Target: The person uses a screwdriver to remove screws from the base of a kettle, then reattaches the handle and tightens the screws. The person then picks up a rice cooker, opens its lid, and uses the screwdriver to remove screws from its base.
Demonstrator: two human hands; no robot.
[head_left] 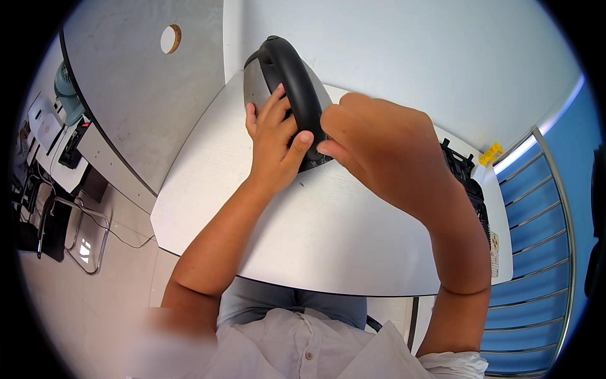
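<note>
A kettle point(254, 85) with a silver metal body and a thick, curved black handle point(300, 82) stands at the far side of the white table. My left hand point(274, 132) grips its lower left part, fingers spread against the body and thumb lying across the handle's lower end. My right hand point(382, 136) is closed in a pinch right beside the lower end of the handle. Whatever its fingertips hold, if anything, is hidden by the hand.
The white table point(353, 246) has a wall behind it and a grey partition point(145, 95) at left. Black plastic cases point(464, 170) and a yellow object point(490, 154) sit on its right side, beside a metal railing point(562, 221). A chair point(82, 234) stands at far left.
</note>
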